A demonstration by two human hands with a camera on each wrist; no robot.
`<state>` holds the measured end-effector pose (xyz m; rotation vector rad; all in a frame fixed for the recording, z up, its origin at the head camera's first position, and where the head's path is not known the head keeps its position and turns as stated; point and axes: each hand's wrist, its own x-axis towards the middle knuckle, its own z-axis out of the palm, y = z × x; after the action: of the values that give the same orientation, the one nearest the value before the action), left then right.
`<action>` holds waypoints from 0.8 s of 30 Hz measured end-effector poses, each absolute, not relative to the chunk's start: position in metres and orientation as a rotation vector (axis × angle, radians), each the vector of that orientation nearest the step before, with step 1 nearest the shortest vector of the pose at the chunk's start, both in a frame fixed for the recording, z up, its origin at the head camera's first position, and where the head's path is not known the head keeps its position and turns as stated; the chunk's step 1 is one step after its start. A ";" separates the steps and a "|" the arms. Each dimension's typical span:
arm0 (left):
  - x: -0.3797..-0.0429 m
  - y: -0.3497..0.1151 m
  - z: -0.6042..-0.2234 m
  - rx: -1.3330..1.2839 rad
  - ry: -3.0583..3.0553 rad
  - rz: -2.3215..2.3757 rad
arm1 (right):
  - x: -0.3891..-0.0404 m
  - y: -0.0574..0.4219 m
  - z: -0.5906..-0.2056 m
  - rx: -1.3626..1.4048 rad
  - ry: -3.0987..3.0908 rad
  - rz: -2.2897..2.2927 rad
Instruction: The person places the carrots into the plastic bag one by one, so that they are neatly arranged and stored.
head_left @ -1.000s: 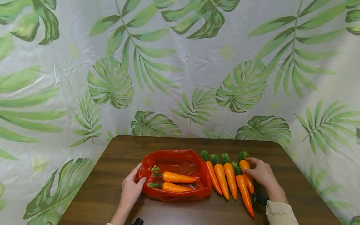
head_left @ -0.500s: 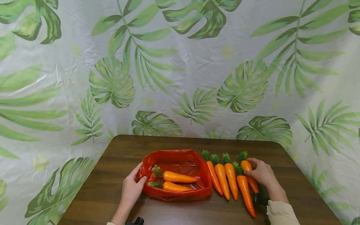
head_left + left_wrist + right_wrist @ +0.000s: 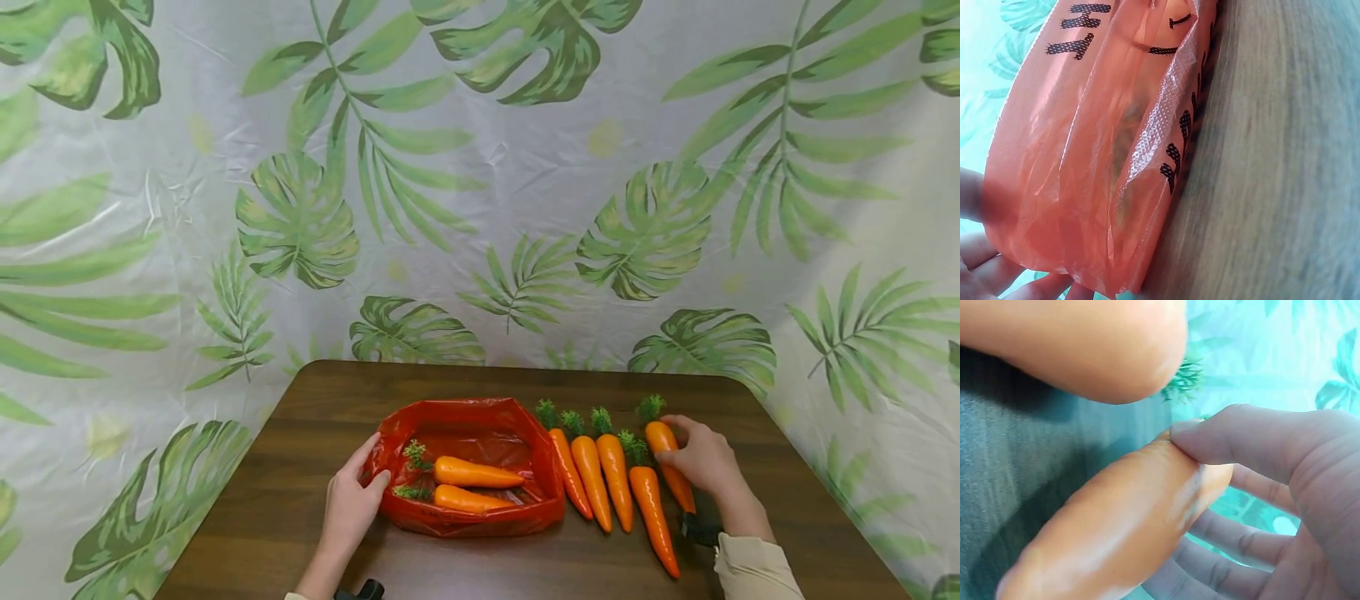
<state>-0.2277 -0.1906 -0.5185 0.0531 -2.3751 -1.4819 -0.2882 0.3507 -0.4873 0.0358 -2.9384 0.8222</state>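
Note:
My left hand [image 3: 352,496] holds the left end of a red plastic bag [image 3: 487,525], which lies with its mouth wide. In the left wrist view, the fingers [image 3: 997,275] curl at the end of the translucent bag [image 3: 1035,187], which bears black print. Inside are an upper carrot [image 3: 476,472] and a lower carrot [image 3: 468,500], their green tops to the left. My right hand [image 3: 701,457] pinches the rightmost carrot [image 3: 662,437] near its top. The right wrist view shows the thumb on this orange carrot [image 3: 1110,512], the other fingers on its far side.
Between bag and right hand lie several more carrots in a row, one carrot [image 3: 652,517] nearest the held one. All rest on a dark wooden table [image 3: 450,575]. A leaf-patterned curtain [image 3: 525,208] hangs behind the table. A black wrist device [image 3: 701,529] sits at the right wrist.
My right hand has shifted slightly right with the carrot, which now tilts more and stands apart from its neighbour. The left hand and bag stay in place.

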 end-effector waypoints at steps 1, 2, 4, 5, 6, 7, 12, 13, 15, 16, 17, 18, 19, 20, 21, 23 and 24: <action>-0.227 -0.190 -0.518 0.052 -2.374 -1.483 | -0.287 0.350 -0.486 0.037 -2.936 0.827; -0.227 -0.190 -0.518 0.052 -2.373 -1.485 | -0.287 0.350 -0.484 0.037 -2.932 0.833; -0.226 -0.190 -0.518 0.052 -2.371 -1.490 | -0.286 0.349 -0.482 0.042 -2.924 0.831; -0.226 -0.190 -0.518 0.049 -2.368 -1.491 | -0.285 0.349 -0.480 0.048 -2.919 0.830; -0.226 -0.190 -0.518 0.051 -2.368 -1.494 | -0.285 0.348 -0.478 0.051 -2.914 0.828; -0.226 -0.189 -0.518 0.054 -2.369 -1.494 | -0.284 0.347 -0.476 0.062 -2.908 0.830; -0.227 -0.189 -0.518 0.059 -2.365 -1.481 | -0.280 0.341 -0.465 0.087 -2.885 0.817; -0.227 -0.189 -0.519 0.054 -2.362 -1.472 | -0.279 0.340 -0.463 0.094 -2.881 0.812; -0.228 -0.189 -0.519 0.049 -2.357 -1.466 | -0.277 0.337 -0.459 0.093 -2.874 0.799; -0.228 -0.189 -0.519 0.046 -2.353 -1.463 | -0.276 0.335 -0.458 0.094 -2.868 0.793; -0.228 -0.189 -0.519 0.040 -2.349 -1.459 | -0.275 0.334 -0.456 0.096 -2.864 0.791; -0.228 -0.189 -0.518 0.045 -2.351 -1.463 | -0.275 0.332 -0.454 0.098 -2.860 0.792; -0.227 -0.189 -0.518 0.038 -2.349 -1.463 | -0.274 0.330 -0.453 0.101 -2.857 0.797; -0.227 -0.189 -0.518 0.043 -2.349 -1.467 | -0.273 0.328 -0.451 0.100 -2.854 0.801; -0.227 -0.190 -0.518 0.042 -2.351 -1.470 | -0.272 0.326 -0.450 0.100 -2.851 0.808; -0.226 -0.190 -0.517 0.040 -2.356 -1.472 | -0.271 0.322 -0.447 0.102 -2.846 0.821; -0.226 -0.190 -0.516 0.042 -2.359 -1.475 | -0.271 0.319 -0.445 0.106 -2.846 0.829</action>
<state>-0.2256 -0.1903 -0.5164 0.0424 -2.3589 -1.4755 -0.2705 0.3194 -0.4450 0.1063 -2.8455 0.8295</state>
